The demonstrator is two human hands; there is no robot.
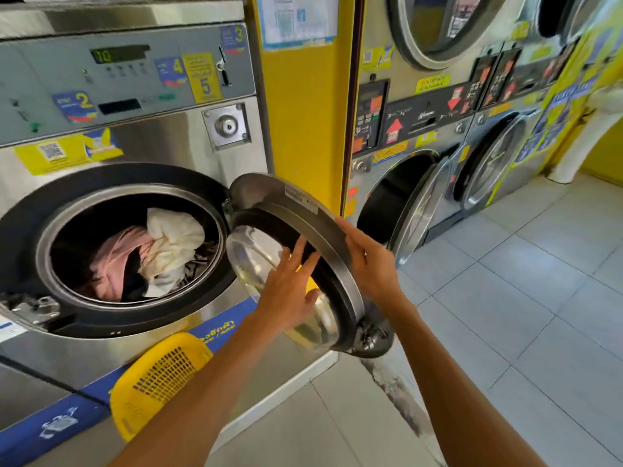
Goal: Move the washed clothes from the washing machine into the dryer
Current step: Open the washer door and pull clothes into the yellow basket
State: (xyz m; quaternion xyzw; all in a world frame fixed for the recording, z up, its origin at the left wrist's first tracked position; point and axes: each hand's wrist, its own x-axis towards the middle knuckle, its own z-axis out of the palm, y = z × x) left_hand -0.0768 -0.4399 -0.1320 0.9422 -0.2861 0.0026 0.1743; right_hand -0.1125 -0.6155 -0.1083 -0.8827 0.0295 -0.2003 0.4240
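The steel washing machine (161, 143) fills the left, its round door (303, 210) swung open to the right. Inside the drum lie wet clothes (148, 254): a white piece, a pink piece and dark ones. My left hand (290, 284) rests flat, fingers spread, on the door's inner glass bowl. My right hand (367, 261) lies on the door's outer rim, fingers along the edge. To the right, past a yellow pillar, stands a dryer (397, 197) with its lower door (421, 210) ajar and the drum dark.
A yellow plastic laundry basket (158, 375) stands on the floor below the washer's opening, under my left forearm. More stacked dryers (499, 156) line the right wall. Pale floor tiles (505, 315) stretch to the right.
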